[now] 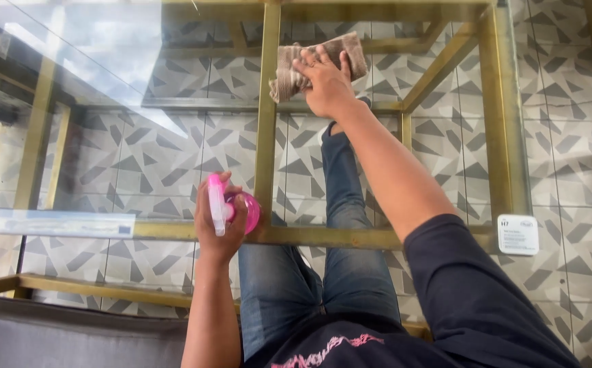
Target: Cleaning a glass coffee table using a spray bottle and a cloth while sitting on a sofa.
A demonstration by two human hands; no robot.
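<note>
One glass-topped table with a brass-coloured frame fills most of the frame, and through the glass shows a floor of grey and white triangle-patterned tiles. The person's legs in blue jeans run under the glass at lower centre, seen through it. A white sticker sits at the table's right edge, toward the lower right. At upper centre a brown cloth lies bunched on the glass, and the right hand presses flat on it with fingers spread, the arm reaching up from the lower right in a dark sleeve. At centre left the left hand is wrapped around a pink spray bottle with a white trigger head, held upright just above the glass near the table's front rail, well apart from the cloth.
</note>
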